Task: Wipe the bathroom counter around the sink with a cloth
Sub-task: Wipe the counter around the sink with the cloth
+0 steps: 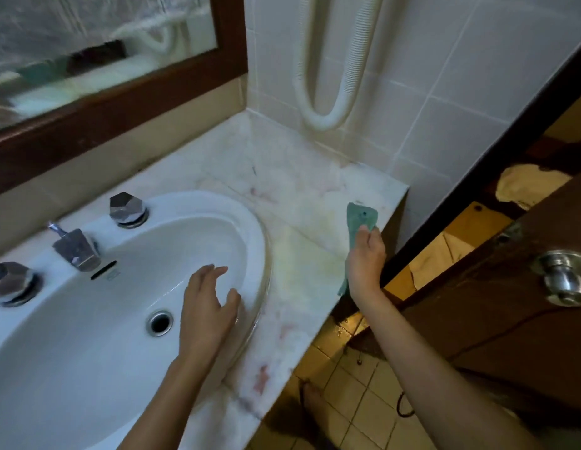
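Note:
A pale marble counter (292,190) surrounds a white oval sink (88,336). My right hand (365,261) is shut on a green cloth (359,219), held upright over the counter's right front edge, with one end poking above my fingers and the other hanging below my wrist. My left hand (206,306) hovers over the right side of the basin, fingers apart and holding nothing, thumb close to the sink's rim.
A chrome tap (76,248) and two knobs (128,209) (11,282) stand at the sink's back. A wood-framed mirror (120,102) hangs behind. A white ribbed hose (328,92) loops on the tiled wall. A brown door with a metal knob (563,280) stands at right. Tiled floor lies below.

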A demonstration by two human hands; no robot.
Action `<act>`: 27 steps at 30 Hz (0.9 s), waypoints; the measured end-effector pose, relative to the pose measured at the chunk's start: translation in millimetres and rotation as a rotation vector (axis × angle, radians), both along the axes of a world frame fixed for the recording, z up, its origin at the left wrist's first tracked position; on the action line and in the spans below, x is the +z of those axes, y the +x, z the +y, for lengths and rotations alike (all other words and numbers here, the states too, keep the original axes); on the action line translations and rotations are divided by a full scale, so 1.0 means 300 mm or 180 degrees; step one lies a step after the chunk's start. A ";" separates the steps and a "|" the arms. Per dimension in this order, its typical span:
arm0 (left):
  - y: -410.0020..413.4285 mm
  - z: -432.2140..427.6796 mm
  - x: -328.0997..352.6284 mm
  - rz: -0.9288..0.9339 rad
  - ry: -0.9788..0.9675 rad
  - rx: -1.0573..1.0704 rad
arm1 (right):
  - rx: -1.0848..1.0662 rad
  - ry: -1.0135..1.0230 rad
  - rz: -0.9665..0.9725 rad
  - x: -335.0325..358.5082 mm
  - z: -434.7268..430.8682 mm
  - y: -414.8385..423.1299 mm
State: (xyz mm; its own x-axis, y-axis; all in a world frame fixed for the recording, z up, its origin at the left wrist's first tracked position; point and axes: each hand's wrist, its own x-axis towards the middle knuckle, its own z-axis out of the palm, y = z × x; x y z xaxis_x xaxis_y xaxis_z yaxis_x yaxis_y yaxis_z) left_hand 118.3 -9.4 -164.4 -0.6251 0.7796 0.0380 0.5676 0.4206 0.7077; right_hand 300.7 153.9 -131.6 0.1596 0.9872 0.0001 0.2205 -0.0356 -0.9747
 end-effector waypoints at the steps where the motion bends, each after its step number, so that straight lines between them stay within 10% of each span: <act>1: -0.004 0.034 0.001 0.0050 0.0008 0.0011 | -0.0058 0.0087 -0.0075 0.019 0.069 -0.003; 10: -0.001 0.366 -0.047 0.0109 -0.0510 0.0084 | 0.2218 -0.0128 -0.3608 -0.197 0.632 -0.109; 27: 0.026 0.413 -0.080 0.0345 -0.0765 0.0387 | 0.3699 0.1171 -0.3918 -0.231 0.775 -0.664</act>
State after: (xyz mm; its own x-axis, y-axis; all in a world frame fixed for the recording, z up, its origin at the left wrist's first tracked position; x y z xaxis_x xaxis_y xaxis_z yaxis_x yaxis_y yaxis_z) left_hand 126.1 114.6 -188.3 -0.7169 0.6940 -0.0670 0.5697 0.6385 0.5174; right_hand 101.6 386.4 -200.8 -0.8438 0.4976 -0.2010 0.5284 0.8358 -0.1490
